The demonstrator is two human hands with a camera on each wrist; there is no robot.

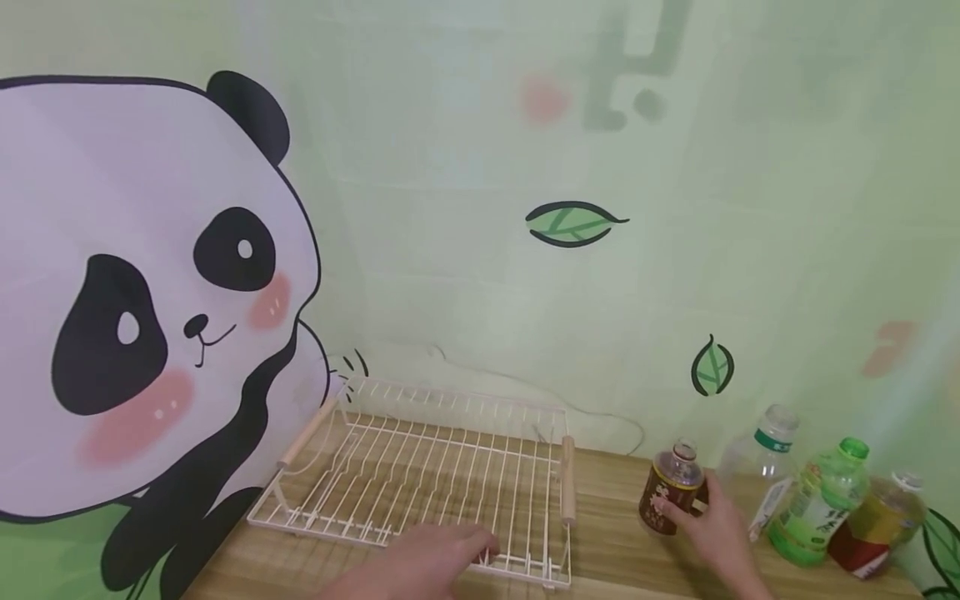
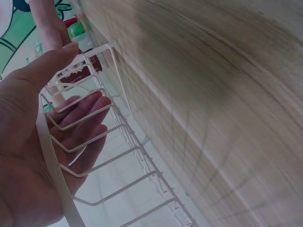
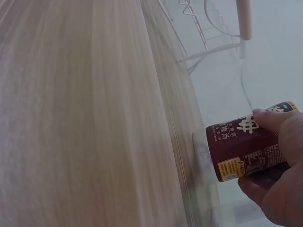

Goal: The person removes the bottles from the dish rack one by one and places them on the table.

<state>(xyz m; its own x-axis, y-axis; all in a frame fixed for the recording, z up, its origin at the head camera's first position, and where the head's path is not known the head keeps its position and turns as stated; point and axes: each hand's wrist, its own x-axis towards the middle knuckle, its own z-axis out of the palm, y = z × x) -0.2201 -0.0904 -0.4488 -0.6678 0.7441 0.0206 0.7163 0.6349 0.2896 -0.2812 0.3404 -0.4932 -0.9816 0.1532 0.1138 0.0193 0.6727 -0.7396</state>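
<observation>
My right hand [image 1: 716, 529] grips a small bottle [image 1: 663, 500] with a dark maroon label around its body. In the right wrist view the thumb lies across the label [image 3: 246, 142] and the fingers pass behind. Whether its base touches the table cannot be made out. My left hand [image 1: 427, 554] is at the front rim of a white wire dish rack [image 1: 450, 479]. Its loosely bent fingers [image 2: 87, 120] show behind the rack's wires in the left wrist view, with the rim crossing in front of the palm. No grip on the wires is visible.
Right of the held bottle stand a clear bottle [image 1: 750, 467], a green bottle [image 1: 813, 508] and a bottle with a yellow-red label [image 1: 877, 529]. The rack has wooden handles [image 1: 567, 479] at its ends. Behind the wooden table [image 1: 607, 558] hangs a panda-printed cloth [image 1: 450, 208].
</observation>
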